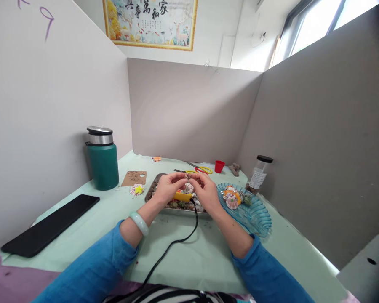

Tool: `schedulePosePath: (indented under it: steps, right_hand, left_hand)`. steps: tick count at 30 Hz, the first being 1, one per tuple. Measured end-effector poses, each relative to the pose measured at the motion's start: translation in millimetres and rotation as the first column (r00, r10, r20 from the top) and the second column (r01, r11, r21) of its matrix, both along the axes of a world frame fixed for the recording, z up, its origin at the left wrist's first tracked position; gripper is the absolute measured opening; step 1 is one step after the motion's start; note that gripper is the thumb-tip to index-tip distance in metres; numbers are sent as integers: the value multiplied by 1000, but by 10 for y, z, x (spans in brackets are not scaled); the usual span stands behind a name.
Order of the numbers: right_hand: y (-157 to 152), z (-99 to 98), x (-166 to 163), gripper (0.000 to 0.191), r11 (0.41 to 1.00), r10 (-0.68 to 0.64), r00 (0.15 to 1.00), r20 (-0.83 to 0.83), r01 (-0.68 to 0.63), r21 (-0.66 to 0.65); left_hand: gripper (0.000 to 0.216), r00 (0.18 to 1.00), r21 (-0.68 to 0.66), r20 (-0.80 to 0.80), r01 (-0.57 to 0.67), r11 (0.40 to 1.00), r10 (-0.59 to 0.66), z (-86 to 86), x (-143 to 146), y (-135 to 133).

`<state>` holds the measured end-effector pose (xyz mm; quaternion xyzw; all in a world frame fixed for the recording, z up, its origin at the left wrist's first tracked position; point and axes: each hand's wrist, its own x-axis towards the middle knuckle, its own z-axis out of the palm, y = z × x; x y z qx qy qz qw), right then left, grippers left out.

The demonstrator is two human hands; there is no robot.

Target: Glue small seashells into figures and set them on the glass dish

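Above the metal tray [194, 213], my left hand [168, 188] and my right hand [207, 194] meet at the fingertips. Both pinch a small brownish, knobbly piece [188, 177], mostly covered by the fingers, so its kind is unclear. Below it in the tray lies a yellow-handled tool [182, 196] whose black cord [192, 232] runs toward my body. Mixed small pieces, some white and some brown, fill the tray. To the right of my right hand, a blue scalloped plate [259, 216] carries a pink shell-shaped piece [232, 201], orange pieces and green ones.
Behind the tray lie scissors [204, 169] with red and yellow handles, and a red cup [219, 166]. On the left are a green flask [105, 166], a black flat pad [50, 225], brown cardboard [134, 178] and a flower disc [137, 189]. A black-lidded jar [259, 173] stands right. Partitions surround the table.
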<state>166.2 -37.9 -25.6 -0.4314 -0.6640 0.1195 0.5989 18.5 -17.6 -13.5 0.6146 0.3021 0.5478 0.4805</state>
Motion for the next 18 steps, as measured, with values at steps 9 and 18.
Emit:
schedulePosePath:
  steps: [9,18]
  right_hand:
    - [-49,40,-25,19,999,6,1000,4,-7,36]
    - [-33,12,-16,18,999,-24,997,-67,21,-38]
  left_hand:
    - [28,1000,114,-23,12,993,-10,-23,-5,12]
    - [28,996,153,-19,-85,985,88,-50,-42,57]
